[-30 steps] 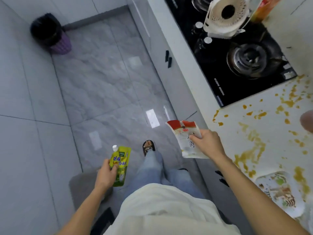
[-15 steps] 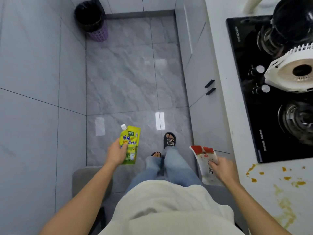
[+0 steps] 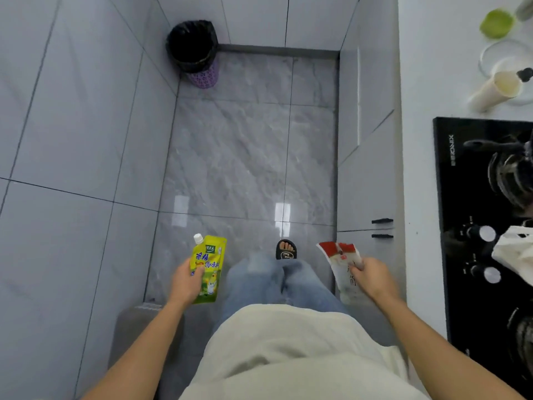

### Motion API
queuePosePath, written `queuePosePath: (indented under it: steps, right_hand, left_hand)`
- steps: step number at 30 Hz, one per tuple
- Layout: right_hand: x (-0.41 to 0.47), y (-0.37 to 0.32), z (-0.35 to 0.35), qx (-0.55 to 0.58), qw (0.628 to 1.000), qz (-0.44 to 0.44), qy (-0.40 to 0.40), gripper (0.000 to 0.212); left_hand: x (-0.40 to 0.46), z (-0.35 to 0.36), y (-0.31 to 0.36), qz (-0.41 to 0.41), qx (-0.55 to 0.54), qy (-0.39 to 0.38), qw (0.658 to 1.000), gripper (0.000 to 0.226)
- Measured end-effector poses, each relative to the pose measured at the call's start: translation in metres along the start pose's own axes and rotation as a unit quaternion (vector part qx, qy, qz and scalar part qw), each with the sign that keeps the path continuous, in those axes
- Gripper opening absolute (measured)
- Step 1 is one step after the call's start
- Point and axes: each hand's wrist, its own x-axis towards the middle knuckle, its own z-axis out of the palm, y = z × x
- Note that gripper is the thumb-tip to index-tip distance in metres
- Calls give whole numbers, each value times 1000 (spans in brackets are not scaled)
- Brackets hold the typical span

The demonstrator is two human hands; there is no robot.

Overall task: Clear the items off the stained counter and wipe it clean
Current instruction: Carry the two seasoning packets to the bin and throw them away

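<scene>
My left hand (image 3: 186, 282) grips a yellow-green spouted seasoning pouch (image 3: 208, 269) with a white cap, held upright over the floor. My right hand (image 3: 372, 277) pinches a clear packet with a red top (image 3: 343, 269) beside the cabinet front. Both are held low in front of my legs. The white counter (image 3: 418, 82) runs along the right edge; its stained part is out of view.
A bin with a black liner in a purple basket (image 3: 196, 50) stands in the far floor corner. The black gas hob (image 3: 487, 226) sits in the counter, with a white object (image 3: 516, 255) on it. A green lid (image 3: 496, 23), a glass dish and a cream tumbler (image 3: 494, 89) lie farther along. Grey mat underfoot.
The view has swung away from the stained counter toward the floor and the bin. Both hands still carry their packets, and I have stepped along the aisle.
</scene>
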Motion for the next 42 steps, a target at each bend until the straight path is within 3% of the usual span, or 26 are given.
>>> queuePosePath:
  steps: [5, 11, 16, 22, 30, 35, 42]
  right_hand:
    - [61, -119, -65, -2, 995, -88, 37, 23]
    - [121, -235, -109, -18, 989, -141, 28, 25]
    - [162, -282, -130, -74, 991, -113, 12, 27]
    - [189, -298, -149, -113, 992, -51, 34, 31]
    - [232, -330, -177, -122, 993, 1, 7, 31]
    - [295, -403, -212, -115, 993, -25, 16, 31]
    - [377, -564, -277, -106, 990, -97, 16, 32]
  left_hand:
    - [9, -12, -19, -73, 22, 2, 997, 13]
    - [45, -36, -6, -122, -10, 4, 992, 8]
    - [116, -76, 47, -124, -21, 11, 992, 13]
    - [208, -137, 150, -61, -38, 15, 997, 19]
    - [322, -201, 271, 1, -62, 35, 997, 15]
    - [374, -235, 310, -18, -44, 40, 998, 18]
    - [409, -263, 302, -112, -35, 43, 992, 16]
